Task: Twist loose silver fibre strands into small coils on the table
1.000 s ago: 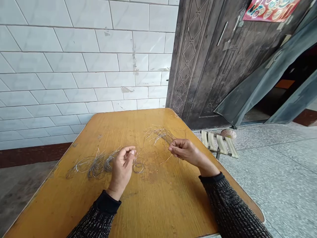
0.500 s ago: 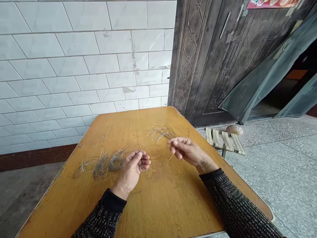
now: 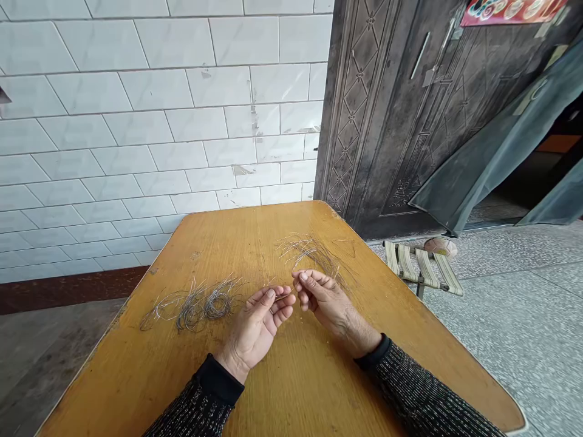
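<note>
We see wire coils point(image 3: 217, 304) of thin metal, silvery-grey with a dull shine, and loose wires point(image 3: 310, 249) of similar look, some browner. Our tabletop point(image 3: 291, 382) has a smooth, wood-grained, faintly glossy face with scuffs. Our sleeves point(image 3: 195, 403) are ribbed, flecked knit with plain cloth cuffs. Around us we find glossy wall tiles point(image 3: 159, 91), a dull, embossed door point(image 3: 387, 121), limp, sheer-looking curtain cloth point(image 3: 496, 139) and woven stool straps point(image 3: 426, 267).
</note>
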The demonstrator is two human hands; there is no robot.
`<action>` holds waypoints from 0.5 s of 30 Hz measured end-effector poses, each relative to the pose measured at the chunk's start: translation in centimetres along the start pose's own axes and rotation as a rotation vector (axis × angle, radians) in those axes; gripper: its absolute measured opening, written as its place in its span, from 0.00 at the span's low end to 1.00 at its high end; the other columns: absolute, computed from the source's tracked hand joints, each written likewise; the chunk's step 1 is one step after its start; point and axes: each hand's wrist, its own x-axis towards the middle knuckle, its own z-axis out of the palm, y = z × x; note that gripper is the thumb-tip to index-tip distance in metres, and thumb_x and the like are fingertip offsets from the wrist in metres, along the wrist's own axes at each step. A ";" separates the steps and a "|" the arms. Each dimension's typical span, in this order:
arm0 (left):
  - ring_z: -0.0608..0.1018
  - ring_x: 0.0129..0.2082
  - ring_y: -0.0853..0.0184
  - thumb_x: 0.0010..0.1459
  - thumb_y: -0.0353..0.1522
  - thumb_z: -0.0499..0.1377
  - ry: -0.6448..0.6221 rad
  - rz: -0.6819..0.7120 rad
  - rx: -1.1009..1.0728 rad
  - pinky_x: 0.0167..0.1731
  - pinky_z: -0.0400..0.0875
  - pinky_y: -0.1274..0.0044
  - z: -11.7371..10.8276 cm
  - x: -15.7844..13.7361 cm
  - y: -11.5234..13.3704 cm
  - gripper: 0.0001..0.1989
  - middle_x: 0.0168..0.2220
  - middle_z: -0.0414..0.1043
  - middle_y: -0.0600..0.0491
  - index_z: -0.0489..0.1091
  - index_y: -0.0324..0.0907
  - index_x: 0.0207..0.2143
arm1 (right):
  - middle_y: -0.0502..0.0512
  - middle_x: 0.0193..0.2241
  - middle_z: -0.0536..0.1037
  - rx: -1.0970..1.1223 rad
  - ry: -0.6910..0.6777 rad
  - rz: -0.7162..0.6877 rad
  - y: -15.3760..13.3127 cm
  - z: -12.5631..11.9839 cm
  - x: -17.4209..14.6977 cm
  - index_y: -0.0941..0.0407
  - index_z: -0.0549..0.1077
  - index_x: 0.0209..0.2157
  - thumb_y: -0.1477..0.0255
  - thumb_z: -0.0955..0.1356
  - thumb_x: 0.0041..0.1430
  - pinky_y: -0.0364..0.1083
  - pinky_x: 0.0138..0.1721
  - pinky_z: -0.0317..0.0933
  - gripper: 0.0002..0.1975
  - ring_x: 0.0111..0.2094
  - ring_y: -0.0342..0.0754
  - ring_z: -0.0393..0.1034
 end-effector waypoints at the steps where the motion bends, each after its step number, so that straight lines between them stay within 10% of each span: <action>1: 0.76 0.35 0.69 0.47 0.31 0.64 0.002 -0.010 -0.001 0.34 0.71 0.79 0.0 0.0 -0.1 0.08 0.35 0.74 0.51 0.73 0.37 0.31 | 0.47 0.23 0.73 -0.004 0.006 -0.004 0.0 0.0 0.0 0.57 0.74 0.30 0.63 0.71 0.46 0.35 0.17 0.60 0.12 0.18 0.34 0.64; 15: 0.70 0.24 0.77 0.41 0.30 0.67 0.132 0.066 0.091 0.26 0.66 0.84 -0.4 0.4 -0.2 0.13 0.26 0.70 0.55 0.75 0.37 0.33 | 0.45 0.20 0.71 -0.162 -0.026 -0.050 0.1 0.5 -0.5 0.57 0.74 0.38 0.62 0.69 0.50 0.37 0.19 0.58 0.16 0.17 0.35 0.62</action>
